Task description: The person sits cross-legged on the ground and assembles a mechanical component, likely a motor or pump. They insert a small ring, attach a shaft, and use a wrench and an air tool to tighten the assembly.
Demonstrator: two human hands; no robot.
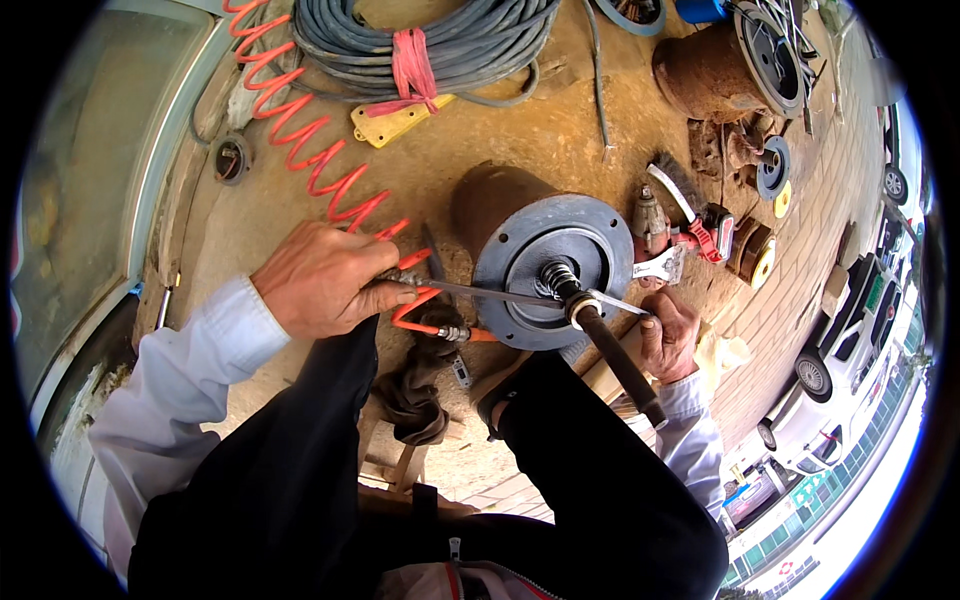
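My left hand (335,278) is closed round the end of a long thin metal bar tool (485,292), whose far end reaches the shaft. Between the fingers and thumb of my right hand (670,335) is a slim flat metal tool (620,303), which meets the shaft from the right. The dark shaft (620,368) sticks out toward me from the round grey flange (500,305) of a rusty cylindrical motor housing (495,195). A coil spring (562,278) sits round the shaft near the flange, with a pale ring (582,308) just in front of it.
An orange coiled air hose (345,190) runs past my left hand to a metal coupling (455,333). Grey cable (430,50) lies at the back beside a yellow power strip (395,122). A brush (675,185), red tool (710,235) and second rusty housing (700,75) stand right; dark cloth (412,400) lies near.
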